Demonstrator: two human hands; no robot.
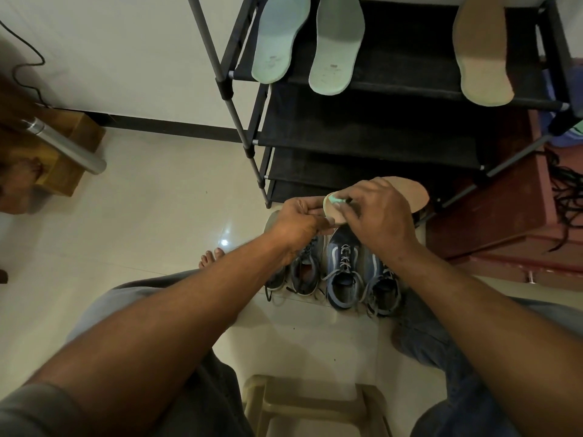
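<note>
Both hands hold the tan foam insole with a mint-green underside in the air just above the pair of blue lace-up sneakers on the floor. The left hand pinches its heel end and the right hand curls its fingers over the edge, probably to feed it into 1 shoe. On the top shelf of the black fabric shoe rack lie 2 mint-green insoles and 1 tan insole (likely set out to air); their small stamped print cannot be read.

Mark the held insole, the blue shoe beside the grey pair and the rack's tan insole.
held insole (410, 192): head view, broad far end.
blue shoe (344, 263): head view, its laces.
rack's tan insole (482, 55): head view, its middle.
</note>
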